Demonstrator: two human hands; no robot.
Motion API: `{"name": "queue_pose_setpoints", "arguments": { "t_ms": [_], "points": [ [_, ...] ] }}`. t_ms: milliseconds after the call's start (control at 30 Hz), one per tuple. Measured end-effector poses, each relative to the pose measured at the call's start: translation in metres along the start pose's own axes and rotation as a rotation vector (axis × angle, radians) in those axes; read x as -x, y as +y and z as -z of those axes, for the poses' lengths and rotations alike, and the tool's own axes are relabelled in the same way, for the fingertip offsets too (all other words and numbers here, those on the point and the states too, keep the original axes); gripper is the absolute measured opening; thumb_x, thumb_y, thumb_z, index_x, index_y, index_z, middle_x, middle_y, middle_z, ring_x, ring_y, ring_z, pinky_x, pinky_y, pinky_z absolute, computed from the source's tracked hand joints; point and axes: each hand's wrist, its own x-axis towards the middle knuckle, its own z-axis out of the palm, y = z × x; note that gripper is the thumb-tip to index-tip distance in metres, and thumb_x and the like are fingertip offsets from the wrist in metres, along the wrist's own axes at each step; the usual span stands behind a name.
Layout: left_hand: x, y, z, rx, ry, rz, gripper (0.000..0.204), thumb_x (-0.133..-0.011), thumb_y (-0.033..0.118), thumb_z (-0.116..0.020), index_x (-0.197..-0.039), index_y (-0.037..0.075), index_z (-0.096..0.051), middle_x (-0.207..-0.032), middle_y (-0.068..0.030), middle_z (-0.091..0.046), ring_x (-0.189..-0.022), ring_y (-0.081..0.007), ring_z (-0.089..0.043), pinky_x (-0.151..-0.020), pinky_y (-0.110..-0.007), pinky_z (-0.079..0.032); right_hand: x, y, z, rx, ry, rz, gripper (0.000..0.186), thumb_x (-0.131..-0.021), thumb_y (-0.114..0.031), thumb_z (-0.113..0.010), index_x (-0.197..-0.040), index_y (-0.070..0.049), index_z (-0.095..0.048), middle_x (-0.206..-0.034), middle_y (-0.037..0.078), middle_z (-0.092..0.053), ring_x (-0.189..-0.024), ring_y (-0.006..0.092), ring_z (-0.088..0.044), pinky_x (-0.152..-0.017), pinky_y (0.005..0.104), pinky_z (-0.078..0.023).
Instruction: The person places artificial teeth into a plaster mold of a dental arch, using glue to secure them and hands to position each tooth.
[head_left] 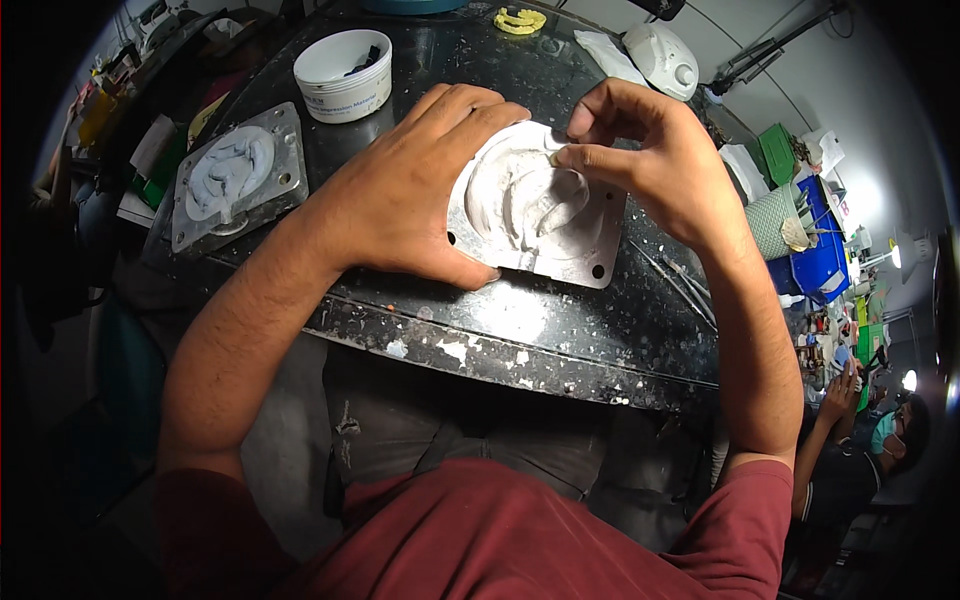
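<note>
left hand: spread flat over the left half of the metal mould, palm down, thumb hooked along the near edge, fingers curled over the far rim. Basically clamping it to the table.
right hand: hovering over the mould's top right corner, thumb and forefinger pinched together on a tiny pale bit right at the plaster's edge. Can't tell what the bit actually is, way too small.
metal mould: square plate with corner holes, filled with white plaster that has a curved hollow in it. Sits mid-table, near the front edge, right in front of the person.
table: dark, shiny, chipped and splattered white along the front rim.
second mould: same kind of plate, off to the left, well apart from the hands, greyish filling.
tub: round white one behind the left hand, something dark inside.
yellow piece: curved thing at the far edge.
white mask: far right of the table top.
thin tools: a couple of skinny metal sticks lying just right of the mould, under the right wrist.
blue bin: on the right, crammed with stuff.
another person: lower right, seated, hand raised.
in the way: the left hand hides a good chunk of the mould's left side.
</note>
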Motion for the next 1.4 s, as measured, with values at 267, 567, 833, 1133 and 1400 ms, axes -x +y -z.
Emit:
{"name": "queue_pose_setpoints", "arguments": {
  "t_ms": [267, 567, 833, 1133, 1400],
  "points": [
    [0.001, 0.001, 0.002, -0.009, -0.005, -0.007, 0.109, -0.048, 0.033, -0.089, -0.145, 0.003, -0.047, -0.135, -0.0189, -0.050, -0.126, -0.0365, -0.052, -0.106, -0.045, -0.045, 0.004, 0.005, -0.005, -0.082, -0.002, -0.178, 0.019, -0.083, -0.017, -0.081, -0.091, -0.004, -0.071, -0.079, 0.002, -0.065, -0.075, 0.0084, -0.060, -0.071, 0.0268, -0.050],
    [-0.002, 0.002, 0.000, -0.006, 0.005, -0.025, 0.109, -0.048, 0.034, -0.088, -0.144, 0.002, -0.047, -0.134, -0.0188, -0.050, -0.125, -0.0361, -0.052, -0.106, -0.044, -0.045, 0.008, 0.018, -0.002, -0.175, 0.027, -0.111, 0.020, -0.086, -0.019, -0.080, -0.098, -0.004, -0.075, -0.078, -0.001, -0.065, -0.077, 0.0077, -0.059, -0.073, 0.0257, -0.049],
    [-0.001, 0.002, 0.002, 0.007, -0.030, 0.018, 0.109, -0.049, 0.034, -0.089, -0.145, 0.004, -0.047, -0.139, -0.0193, -0.049, -0.131, -0.0359, -0.050, -0.109, -0.044, -0.043, 0.006, 0.023, 0.003, -0.336, 0.133, -0.111, 0.020, -0.093, -0.020, -0.075, -0.102, -0.001, -0.075, -0.092, 0.003, -0.075, -0.085, 0.0077, -0.065, -0.082, 0.0267, -0.052],
    [0.003, -0.009, 0.010, 0.103, -0.149, -0.022, 0.104, -0.049, 0.023, -0.089, -0.146, 0.026, -0.051, -0.148, -0.0173, -0.043, -0.137, -0.0409, -0.045, -0.112, -0.053, -0.044, 0.063, 0.034, 0.026, -0.166, 0.129, -0.166, 0.020, -0.096, -0.014, -0.066, -0.108, 0.001, -0.072, -0.100, 0.008, -0.076, -0.097, 0.0136, -0.069, -0.092, 0.0298, -0.052],
    [-0.007, 0.001, 0.010, 0.020, -0.119, -0.108, 0.097, -0.044, 0.025, -0.092, -0.137, 0.026, -0.064, -0.147, -0.0176, -0.043, -0.136, -0.0401, -0.047, -0.112, -0.053, -0.043, 0.082, 0.068, 0.010, -0.094, 0.331, 0.153, 0.021, -0.092, -0.017, -0.069, -0.106, -0.002, -0.073, -0.102, 0.013, -0.073, -0.097, 0.0275, -0.070, -0.089, 0.0354, -0.053]
  ]
}}
